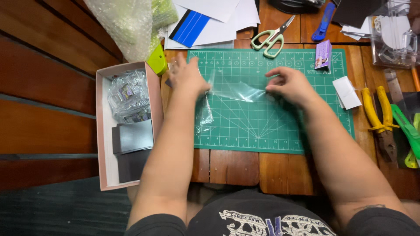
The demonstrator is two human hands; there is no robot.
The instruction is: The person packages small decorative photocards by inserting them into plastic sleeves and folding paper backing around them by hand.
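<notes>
Spanning both hands' fingers (272, 87) — clear film (234, 91)

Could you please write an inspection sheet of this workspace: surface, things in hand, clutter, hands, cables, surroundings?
Surface: green cutting mat lying on a wooden table.
Things in hand: clear plastic film, stretched between both hands above the mat.
Clutter: scissors, yellow-handled pliers, small purple card, white folded paper, loose papers, bubble wrap.
Hands: left hand and right hand each pinch one end of the film.
Cables: nothing seen.
Surroundings: open pink box at the left, holding clear packets and grey sheets; wooden slats beyond it.
</notes>
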